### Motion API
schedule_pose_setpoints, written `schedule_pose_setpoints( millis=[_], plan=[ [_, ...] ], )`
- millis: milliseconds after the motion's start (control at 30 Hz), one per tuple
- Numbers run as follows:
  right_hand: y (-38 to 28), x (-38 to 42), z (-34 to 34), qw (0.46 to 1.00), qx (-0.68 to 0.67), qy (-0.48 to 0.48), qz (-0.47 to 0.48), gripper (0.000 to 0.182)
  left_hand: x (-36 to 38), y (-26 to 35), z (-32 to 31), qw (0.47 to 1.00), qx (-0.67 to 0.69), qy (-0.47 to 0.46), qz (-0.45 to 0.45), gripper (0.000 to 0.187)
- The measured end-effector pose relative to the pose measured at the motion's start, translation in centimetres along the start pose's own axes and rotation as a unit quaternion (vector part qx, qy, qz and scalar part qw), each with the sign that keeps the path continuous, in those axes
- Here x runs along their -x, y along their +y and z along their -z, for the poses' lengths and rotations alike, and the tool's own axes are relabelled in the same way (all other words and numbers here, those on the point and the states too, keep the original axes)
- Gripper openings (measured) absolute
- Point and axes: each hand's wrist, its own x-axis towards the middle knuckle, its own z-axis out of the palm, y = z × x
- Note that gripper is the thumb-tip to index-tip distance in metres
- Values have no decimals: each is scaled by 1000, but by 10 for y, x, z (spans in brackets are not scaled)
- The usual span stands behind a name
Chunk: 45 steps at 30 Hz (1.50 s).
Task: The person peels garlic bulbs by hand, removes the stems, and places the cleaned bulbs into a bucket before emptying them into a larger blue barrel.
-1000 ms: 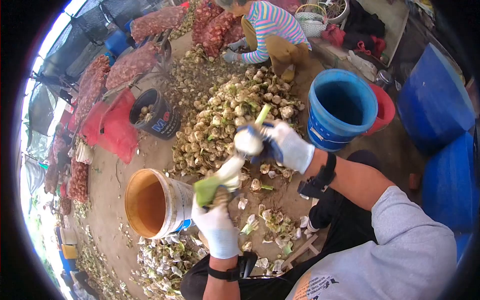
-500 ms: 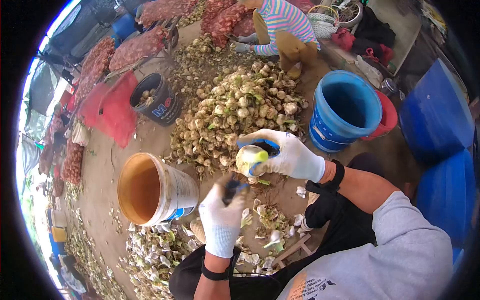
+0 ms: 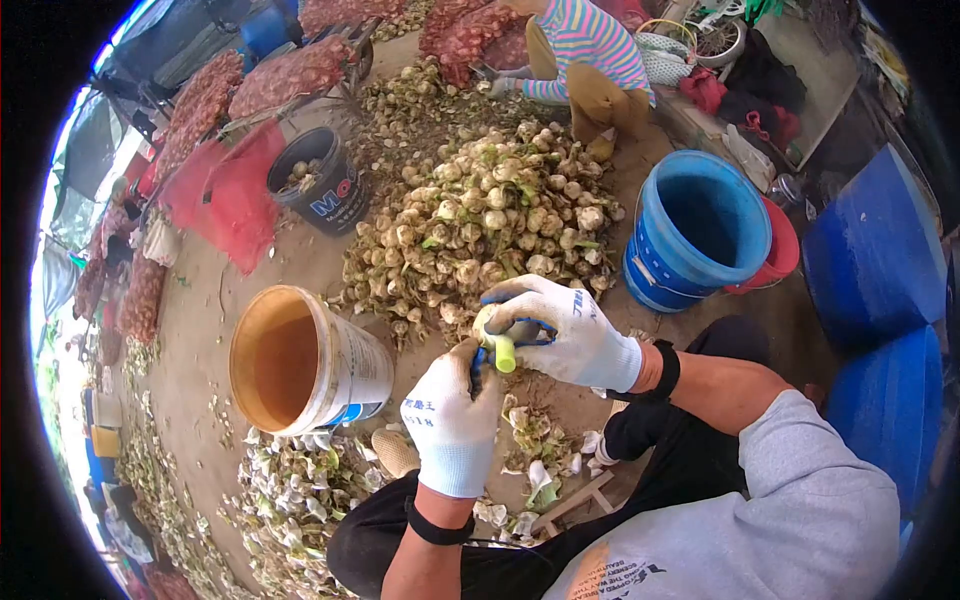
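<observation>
My right hand point(image 3: 570, 330), in a white glove with a dark blue palm, grips a garlic bulb point(image 3: 484, 326). The bulb is pale, with a short cut green stem that points toward me. Gloved the same way, my left hand point(image 3: 452, 400) presses its thumb and fingers against the bulb's near left side, closed in a pinch; its fingertips are partly hidden. Just beyond both hands lies a big heap of similar bulbs point(image 3: 490, 215) with dry roots and leaf bits. Pale peelings point(image 3: 300, 490) are strewn on the ground below and left.
A white bucket point(image 3: 360, 370) stands left of my hands, a blue bucket point(image 3: 650, 250) right, with a red one point(image 3: 785, 245) behind it. A black bucket point(image 3: 345, 195) holds several bulbs. Across the heap crouches a person in a striped top point(image 3: 595, 45). Filled red net sacks point(image 3: 295, 78) lie behind.
My left hand has come up and right to meet the bulb. The bulb has tipped, turning its green stem downward in view. The camera view has shifted slightly.
</observation>
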Motion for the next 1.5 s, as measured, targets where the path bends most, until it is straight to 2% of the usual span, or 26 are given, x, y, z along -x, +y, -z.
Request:
schedule_pose_setpoints(
  millis=[100,200,267,333,400,467,500,533,600,667,733,767,800,833,867,933,1000,1067,1133,1200,1233,1333,1367,1400,1467,1500],
  plan=[
    [-1,-3,0,993,-107,-26,-42,31,-7,-9,1,999,-22,30,19,16],
    [-16,-6,14,976,-187,-103,-46,29,-20,-16,13,983,101,8,151,9],
    [-21,-9,22,972,-197,-115,-64,30,-20,-26,13,984,120,-1,132,10],
    [-16,-9,26,913,-355,-88,-181,32,-19,-31,13,891,319,-42,320,14],
    [-10,-9,25,908,-376,-86,-164,36,-19,-34,14,858,363,-76,357,19],
    [-7,-7,24,877,-435,-62,-193,38,-21,-28,9,696,578,-57,422,35],
    [-5,-6,22,877,-435,-58,-193,38,-20,-22,12,668,614,-78,414,34],
    [-4,-5,19,883,-423,-59,-197,39,-18,-16,10,668,613,-82,415,34],
    [-4,-4,17,887,-412,-55,-199,40,-13,-5,3,860,411,-61,296,25],
    [-7,-5,17,939,-257,-30,-224,48,-9,-9,-6,882,364,-56,294,20],
    [-4,-5,15,929,-261,-9,-264,50,-4,-12,-16,980,181,-2,77,15],
    [4,-2,13,911,-288,-2,-294,47,-5,-8,-15,995,97,9,-2,14],
    [10,0,13,892,-315,4,-323,43,-7,-2,-13,995,100,7,-4,14],
    [8,0,17,841,-377,16,-387,38,-8,6,-11,973,194,-1,122,14],
    [9,1,20,841,-375,17,-389,38,-9,11,-12,927,283,-7,246,14],
    [12,1,26,802,-523,29,-287,33,-15,0,-13,886,363,16,289,12],
    [20,3,33,786,-559,22,-264,29,-21,-11,-8,785,508,53,350,18],
    [23,5,42,735,-647,-4,-203,26,-30,-23,0,786,506,81,346,11],
    [37,11,46,737,-641,22,-213,25,-38,-22,6,789,488,74,365,13],
    [45,16,53,711,-662,56,-231,25,-30,-34,-2,821,448,-17,352,15],
    [46,16,58,704,-663,74,-242,25,-24,-33,-9,868,379,-53,316,14],
    [50,13,74,763,-582,99,-265,24,-10,4,-18,932,138,-249,225,16],
    [50,9,85,791,-556,111,-230,27,6,-9,-30,944,32,-311,102,20],
    [47,8,100,820,-501,139,-238,27,22,-25,-40,928,-76,-363,-23,25],
    [46,4,139,940,-210,206,-171,23,32,-30,-37,859,-128,-494,-41,33],
    [42,2,157,949,-96,243,-174,23,29,-24,-30,843,-154,-514,-37,37]
  ],
)
